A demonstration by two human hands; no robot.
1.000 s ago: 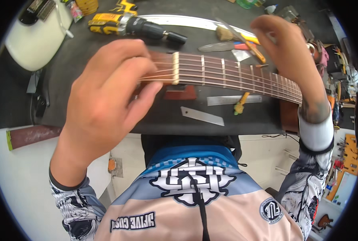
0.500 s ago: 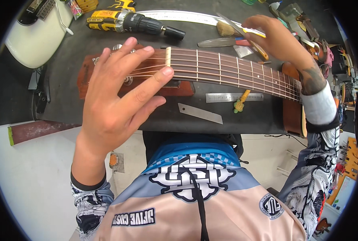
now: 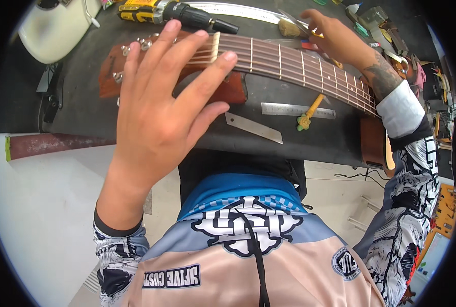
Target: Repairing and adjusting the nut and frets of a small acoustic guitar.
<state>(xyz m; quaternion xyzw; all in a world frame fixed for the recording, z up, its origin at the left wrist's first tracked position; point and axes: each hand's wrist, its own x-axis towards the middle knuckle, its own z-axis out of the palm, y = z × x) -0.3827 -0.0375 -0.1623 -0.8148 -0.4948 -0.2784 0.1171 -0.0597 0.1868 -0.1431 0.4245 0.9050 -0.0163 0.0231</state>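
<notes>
My left hand (image 3: 159, 110) is spread over the headstock (image 3: 113, 71) of a guitar, its fingertips on or just above the strings near the pale nut (image 3: 215, 47). The fretted neck (image 3: 299, 65) runs right toward the brown body (image 3: 372, 140). Under the neck's headstock end sits a reddish-brown block (image 3: 233, 88). My right hand (image 3: 343, 43) is beyond the neck, over a group of tools, fingers apart. Beside its fingertips are a long grey blade (image 3: 295, 20) and a brown lump-like block (image 3: 288, 28). Something yellow and white shows between the fingers, partly hidden.
A yellow and black drill (image 3: 171, 14) and a long white ruler (image 3: 238, 10) lie at the back. Nearer me are a short steel ruler (image 3: 279, 109), a yellow-green ornamented stick (image 3: 309, 112) and a flat metal blade (image 3: 253, 128). A cream guitar-shaped body (image 3: 54, 30) stands far left.
The view has shifted, so the bench appears higher. My left hand has moved slightly right along the strings. The right hand's fingers have lifted and spread a little above the tools.
</notes>
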